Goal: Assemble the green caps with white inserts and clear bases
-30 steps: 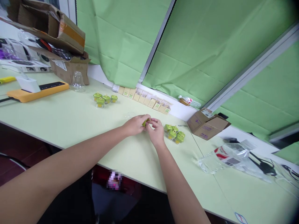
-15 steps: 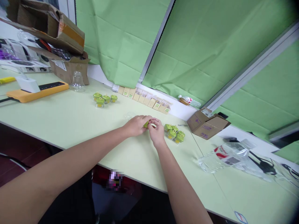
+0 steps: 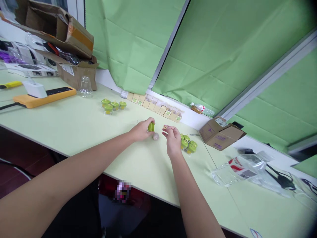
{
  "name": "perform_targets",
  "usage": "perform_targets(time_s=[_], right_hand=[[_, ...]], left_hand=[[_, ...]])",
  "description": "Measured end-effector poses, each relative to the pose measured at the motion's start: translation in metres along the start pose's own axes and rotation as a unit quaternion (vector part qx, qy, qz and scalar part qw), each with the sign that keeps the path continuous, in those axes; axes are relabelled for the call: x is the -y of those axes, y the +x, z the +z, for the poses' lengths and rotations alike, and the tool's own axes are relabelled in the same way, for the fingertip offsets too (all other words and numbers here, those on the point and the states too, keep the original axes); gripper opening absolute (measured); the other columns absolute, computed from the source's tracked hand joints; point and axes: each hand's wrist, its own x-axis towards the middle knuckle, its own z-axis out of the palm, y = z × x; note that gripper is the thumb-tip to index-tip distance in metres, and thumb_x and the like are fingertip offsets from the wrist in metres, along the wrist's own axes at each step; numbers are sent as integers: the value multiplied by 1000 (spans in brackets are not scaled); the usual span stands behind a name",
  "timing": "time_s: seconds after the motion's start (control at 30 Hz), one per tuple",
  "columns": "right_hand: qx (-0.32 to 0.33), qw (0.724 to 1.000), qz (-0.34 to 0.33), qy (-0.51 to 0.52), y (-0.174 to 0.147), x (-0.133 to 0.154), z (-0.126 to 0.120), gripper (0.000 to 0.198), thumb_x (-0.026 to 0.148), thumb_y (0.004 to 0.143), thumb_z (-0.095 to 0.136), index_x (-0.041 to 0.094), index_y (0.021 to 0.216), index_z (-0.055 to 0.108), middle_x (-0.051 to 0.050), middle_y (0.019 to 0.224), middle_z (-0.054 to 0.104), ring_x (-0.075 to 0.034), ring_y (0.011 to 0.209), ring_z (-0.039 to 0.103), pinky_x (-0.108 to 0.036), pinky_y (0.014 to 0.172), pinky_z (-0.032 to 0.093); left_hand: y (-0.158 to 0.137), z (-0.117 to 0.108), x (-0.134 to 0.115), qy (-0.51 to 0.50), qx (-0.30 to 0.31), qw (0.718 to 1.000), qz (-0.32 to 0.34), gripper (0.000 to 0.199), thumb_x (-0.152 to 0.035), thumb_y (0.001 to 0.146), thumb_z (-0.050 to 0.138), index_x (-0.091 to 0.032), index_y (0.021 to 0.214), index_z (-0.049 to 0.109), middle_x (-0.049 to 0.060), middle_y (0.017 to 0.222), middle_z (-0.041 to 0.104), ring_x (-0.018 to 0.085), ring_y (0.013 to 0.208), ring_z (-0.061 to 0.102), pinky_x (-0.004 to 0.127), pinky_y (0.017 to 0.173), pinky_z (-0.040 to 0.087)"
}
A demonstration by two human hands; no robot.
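Note:
My left hand (image 3: pixel 140 131) is closed on a small green plastic cap (image 3: pixel 151 127), its hollow side turned toward my right hand. Just below the cap lies a small greyish round piece (image 3: pixel 156 136). Between the thumb and fingers of my right hand (image 3: pixel 173 138) is a small pale yellow piece (image 3: pixel 164 127), too small to make out fully. The two hands are apart above the table. Right beside my right hand stands a group of small clear containers with green lids and yellow loops (image 3: pixel 189 145), partly covered by the hand.
Similar green-lidded containers (image 3: pixel 108 108) stand at the left. Small house-shaped cardboard boxes (image 3: pixel 155 105) line the wall. An orange power strip (image 3: pixel 49 97) and cardboard boxes (image 3: pixel 79 76) are farther left. To the right are a carton (image 3: pixel 219 134) and a large plastic bottle (image 3: pixel 239 168).
My hands were together around the green piece and have drawn apart. The right hand has moved right with the pale yellow piece, and the greyish round piece now shows between them.

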Motion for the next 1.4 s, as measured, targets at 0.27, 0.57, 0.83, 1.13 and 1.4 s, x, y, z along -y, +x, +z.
perform_targets(time_s=[0.27, 0.57, 0.83, 1.13, 1.4], right_hand=[[-47, 998, 40, -13, 3, -10, -1, 16, 26, 71, 66, 19, 80, 55, -3, 84, 70, -13, 68, 64, -30, 67, 57], [-18, 997, 74, -21, 5, -14, -5, 16, 27, 67, 70, 17, 80, 69, -2, 78, 69, -14, 72, 66, -33, 76, 59], [-1, 996, 28, -79, 7, -22, -7, 27, 34, 65, 75, 18, 85, 64, -1, 76, 67, -14, 66, 64, -33, 69, 58], [11, 976, -51, -212, 8, -25, -14, 28, 45, 80, 61, 20, 92, 68, -3, 85, 70, -15, 71, 61, -27, 63, 51], [49, 988, -5, -147, 1, -16, -5, 38, 53, 76, 68, 17, 87, 67, -4, 79, 70, -15, 68, 62, -26, 60, 49]], left_hand=[[2, 4, 15, 28, 24, 999, 4, 46, -23, 75, 64, -22, 120, 53, 9, 117, 63, 23, 102, 62, 36, 88, 50], [0, 6, 24, 79, 101, 992, 8, 45, -24, 79, 59, -19, 123, 54, 10, 121, 63, 25, 110, 60, 39, 95, 48], [-2, 6, 20, 117, 97, 988, 27, 44, -23, 79, 58, -17, 123, 56, 13, 123, 62, 28, 115, 58, 41, 100, 46], [-4, -1, -4, 69, 49, 992, 95, 36, -26, 85, 56, -20, 121, 57, 11, 127, 60, 27, 123, 51, 43, 103, 44], [0, -1, -16, 67, 16, 985, 160, 20, -22, 87, 57, -20, 106, 63, 7, 107, 67, 23, 104, 59, 38, 93, 46]])
